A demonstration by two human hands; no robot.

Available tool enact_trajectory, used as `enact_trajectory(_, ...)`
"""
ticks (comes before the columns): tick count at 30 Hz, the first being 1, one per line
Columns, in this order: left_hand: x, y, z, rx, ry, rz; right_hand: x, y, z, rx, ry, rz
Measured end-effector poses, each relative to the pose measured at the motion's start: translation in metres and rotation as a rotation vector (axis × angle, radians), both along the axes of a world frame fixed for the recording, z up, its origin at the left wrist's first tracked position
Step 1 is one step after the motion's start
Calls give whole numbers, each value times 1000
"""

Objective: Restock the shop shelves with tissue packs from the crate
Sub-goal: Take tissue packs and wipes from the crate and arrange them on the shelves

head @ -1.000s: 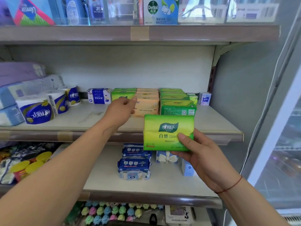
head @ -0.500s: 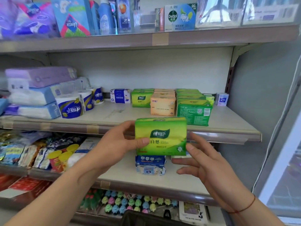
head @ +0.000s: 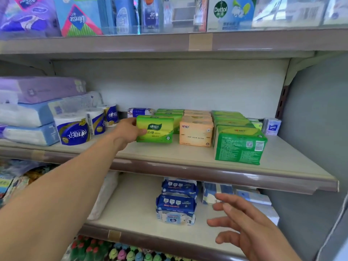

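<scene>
My left hand [head: 129,131] grips the left end of a light green tissue pack [head: 157,131], which stands upright on the middle shelf [head: 169,153] in front of a row of like green packs. My thumb lies across its front face. To its right stand a row of orange tissue packs [head: 195,133] and a row of darker green packs [head: 240,144]. My right hand [head: 243,223] hovers low at the front of the lower shelf [head: 131,210], fingers spread and holding nothing. The crate is out of view.
Toilet rolls [head: 73,129] and large soft tissue bundles [head: 33,110] fill the middle shelf's left end. A small blue pack [head: 272,127] sits at its far right. Blue wet-wipe packs [head: 176,208] lie on the lower shelf. Boxes and bottles line the top shelf [head: 169,42].
My left hand took the green pack from my right hand, carried it up and back, and set it on the middle shelf. My right hand let go and dropped lower.
</scene>
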State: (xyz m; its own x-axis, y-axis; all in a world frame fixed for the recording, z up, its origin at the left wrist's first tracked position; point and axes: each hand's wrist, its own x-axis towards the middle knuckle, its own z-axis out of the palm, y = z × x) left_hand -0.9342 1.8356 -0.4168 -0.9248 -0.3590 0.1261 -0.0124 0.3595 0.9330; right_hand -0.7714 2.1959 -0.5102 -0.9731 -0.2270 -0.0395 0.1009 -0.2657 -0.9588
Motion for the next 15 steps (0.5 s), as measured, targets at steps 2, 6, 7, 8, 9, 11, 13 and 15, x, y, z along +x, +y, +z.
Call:
enact_trajectory(2,-24,-3,-8,38,-52,-24,-9,-3,-4,25,-26,2)
enact_trajectory(6,-65,-11,-20,19,-91,-46,-27,-6,-12,97,-67,3)
enact_trajectory(7,-74,-13,-21,-4,-95,-42,-31,-7,-14,118,-72,7)
enact_trajectory(8,-83,-13,-23,-28,-97,-45,-33,-8,-16,137,-63,12)
enact_trajectory(9,-90,-14,-24,-49,-101,-52,-35,-9,-17,153,-48,24)
enact_trajectory(11,-104,-14,-24,-122,-102,-70,-40,-10,-22,185,-1,86)
enact_trajectory(13,-112,-12,-22,-240,-110,-66,-45,-12,-28,161,-21,91)
enact_trajectory(15,-115,-9,-19,-348,-113,-52,-48,-11,-34,137,-41,109)
